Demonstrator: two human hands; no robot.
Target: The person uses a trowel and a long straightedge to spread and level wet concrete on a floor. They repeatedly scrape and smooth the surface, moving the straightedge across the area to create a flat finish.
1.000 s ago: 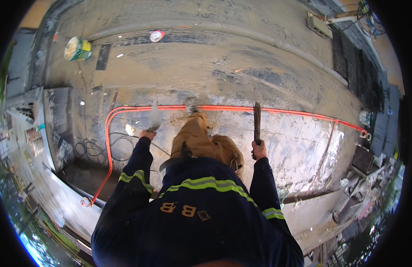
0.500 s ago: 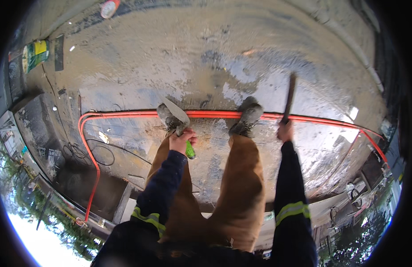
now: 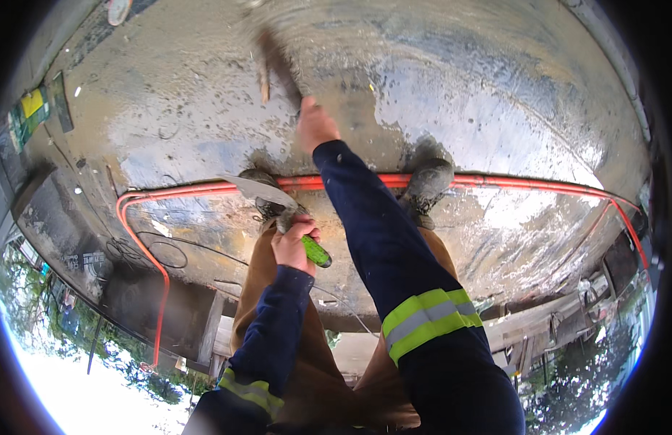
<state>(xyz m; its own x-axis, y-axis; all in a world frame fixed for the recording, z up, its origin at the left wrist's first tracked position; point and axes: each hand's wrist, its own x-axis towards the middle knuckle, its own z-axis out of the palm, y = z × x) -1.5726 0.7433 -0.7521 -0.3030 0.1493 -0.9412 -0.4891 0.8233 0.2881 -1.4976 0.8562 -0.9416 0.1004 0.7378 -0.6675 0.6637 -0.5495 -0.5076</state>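
Note:
My left hand [image 3: 294,246] is closed around the green handle of a pointing trowel [image 3: 260,191]. The trowel's grey blade points up and left, over my left boot [image 3: 262,180]. My right hand [image 3: 318,127] reaches far forward past the orange pipes, gripping one end of a long, narrow, dark brown tool [image 3: 281,69]. Motion blurs that tool, and its exact kind is unclear. Its far end is over or against the wet grey floor surface [image 3: 205,109]; contact cannot be made out. A small light brown sliver [image 3: 265,83] shows beside it.
Orange pipes [image 3: 510,183] run crosswise at my boots and bend toward me at both sides. Thin black cable [image 3: 180,254] loops at left, near a dark recess [image 3: 158,308]. A green and yellow bag [image 3: 31,109] lies far left, beside a dark strip [image 3: 61,101].
My right hand has swung from the right side forward and left, carrying the brown tool. My left hand stays low with the trowel, whose blade has turned further left.

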